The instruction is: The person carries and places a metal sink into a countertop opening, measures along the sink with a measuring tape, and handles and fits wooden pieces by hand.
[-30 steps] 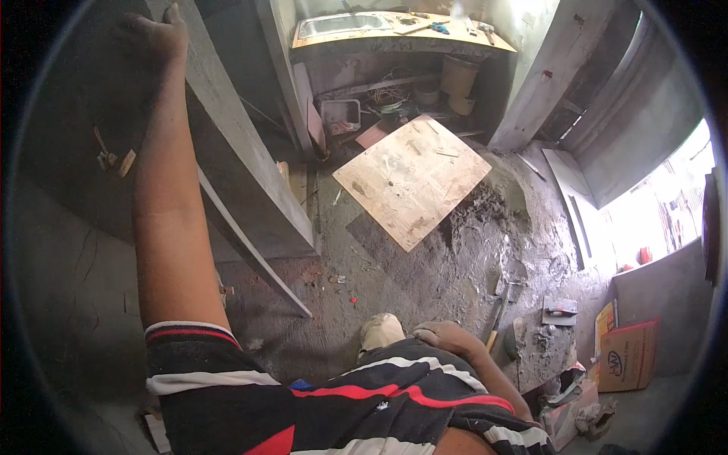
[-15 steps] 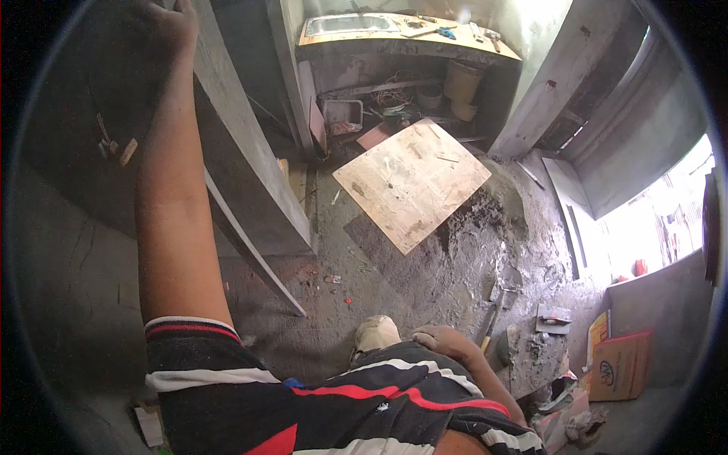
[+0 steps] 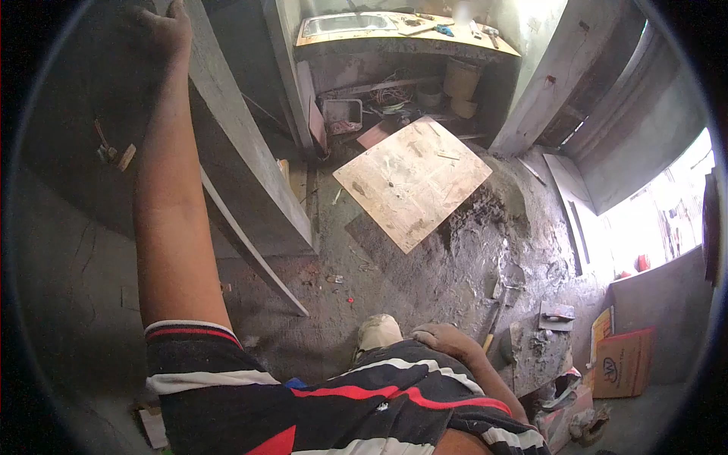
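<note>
My left arm reaches up along the left side, and my left hand is at the edge of a grey plastered wall. Its thumb and fingers are spread against the dark surface, with no object visible in them; the fingertips are dim. My right hand lies on my dark-clothed leg, fingers stretched out and nothing held. Just left of that hand shows a pale shoe. Beyond, a stained wooden board stands above the rough grey floor.
A counter with a metal sink and tools spans the back. Wet mortar surrounds the board's right side. A shovel, a trowel and a cardboard box are at the right. A thin strip leans at the left.
The view shifts slightly. My left hand, partly cut off at the top edge half a second ago, shows more fully now. My right hand stays on my leg.
</note>
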Demonstrator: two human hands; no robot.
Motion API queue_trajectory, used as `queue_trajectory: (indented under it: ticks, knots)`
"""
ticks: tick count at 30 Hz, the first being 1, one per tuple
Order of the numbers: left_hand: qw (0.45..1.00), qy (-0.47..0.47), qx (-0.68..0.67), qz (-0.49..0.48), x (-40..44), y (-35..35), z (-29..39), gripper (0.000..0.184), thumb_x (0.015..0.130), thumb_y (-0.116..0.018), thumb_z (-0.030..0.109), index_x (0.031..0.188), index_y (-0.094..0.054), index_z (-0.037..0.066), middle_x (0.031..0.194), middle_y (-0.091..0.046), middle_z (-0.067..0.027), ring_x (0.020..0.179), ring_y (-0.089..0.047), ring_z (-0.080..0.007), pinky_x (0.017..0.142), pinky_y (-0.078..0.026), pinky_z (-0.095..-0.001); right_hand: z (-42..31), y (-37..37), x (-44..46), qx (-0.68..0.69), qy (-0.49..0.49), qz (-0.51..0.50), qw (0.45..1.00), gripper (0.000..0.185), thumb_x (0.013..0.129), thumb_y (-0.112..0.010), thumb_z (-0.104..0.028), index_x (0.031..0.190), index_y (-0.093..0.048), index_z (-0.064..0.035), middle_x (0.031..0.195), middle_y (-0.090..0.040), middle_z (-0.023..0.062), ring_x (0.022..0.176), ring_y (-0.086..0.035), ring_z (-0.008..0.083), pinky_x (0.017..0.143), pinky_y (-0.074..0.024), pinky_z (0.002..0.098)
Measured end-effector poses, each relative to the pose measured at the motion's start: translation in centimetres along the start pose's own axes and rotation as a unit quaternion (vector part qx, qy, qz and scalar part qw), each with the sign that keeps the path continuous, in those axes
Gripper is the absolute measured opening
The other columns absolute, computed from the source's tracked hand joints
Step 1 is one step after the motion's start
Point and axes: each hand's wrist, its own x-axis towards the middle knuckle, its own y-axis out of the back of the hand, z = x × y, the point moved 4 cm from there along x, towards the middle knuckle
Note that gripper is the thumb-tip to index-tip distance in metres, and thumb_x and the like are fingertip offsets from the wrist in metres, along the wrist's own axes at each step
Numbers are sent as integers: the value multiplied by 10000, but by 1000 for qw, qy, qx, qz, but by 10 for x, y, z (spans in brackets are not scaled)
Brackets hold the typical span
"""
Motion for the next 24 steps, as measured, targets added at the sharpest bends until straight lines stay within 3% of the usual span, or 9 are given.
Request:
queue_trajectory:
  ticks: [2,5,14,16,18,22,24]
  knots:
    - [1000,-23,5,13,-2,-8,-7,1025,867,-700,635,1471,-382,-130,1357,-544,-374,1261,-562,-521,1052,-438,-601,4,-2,0,-7,0,-2,1000,386,988,-516,-283,1274,-639,-55,1263,-667,188,1188,-625,389,1016,-497,435]
    - [999,26,0,-44,-1,-2,-3,1025,870,-698,629,1482,-374,-126,1381,-529,-378,1286,-540,-528,1069,-420,-614,0,-2,-1,-24,12,-3,1000,372,974,-538,-262,1270,-631,-56,1251,-665,185,1175,-628,389,1006,-503,437]
    - [1000,-11,5,12,1,8,2,1043,852,-703,643,1477,-379,-127,1361,-536,-367,1255,-548,-529,1045,-419,-634,-4,-1,-3,-75,66,5,995,395,984,-523,-283,1283,-628,-47,1256,-664,193,1180,-627,393,1006,-502,447]
    - [992,44,-49,-107,2,4,-3,1018,853,-699,647,1456,-400,-116,1373,-516,-373,1269,-527,-542,1035,-421,-639,-6,-1,-2,-84,75,7,994,402,987,-519,-288,1288,-628,-46,1262,-664,193,1184,-626,394,1010,-500,447]
    - [998,15,-3,-63,0,11,4,993,854,-704,640,1438,-414,-109,1377,-506,-376,1271,-517,-550,1038,-412,-646,-4,0,-1,-30,26,-4,999,403,992,-512,-283,1295,-631,-46,1275,-663,193,1189,-625,395,1018,-496,441]
    - [995,-35,91,16,0,3,0,974,853,-717,624,1436,-409,-93,1420,-457,-399,1313,-472,-575,1084,-358,-669,-15,6,-3,-46,32,-12,998,416,1003,-492,-296,1300,-634,-42,1290,-662,193,1193,-624,396,1027,-491,436]
    - [1000,-6,15,-26,1,8,1,1010,861,-704,629,1473,-366,-100,1450,-429,-406,1344,-442,-582,1110,-338,-665,-14,5,-3,-75,58,-6,996,421,1007,-482,-304,1302,-635,-45,1288,-662,192,1192,-625,393,1028,-488,435]
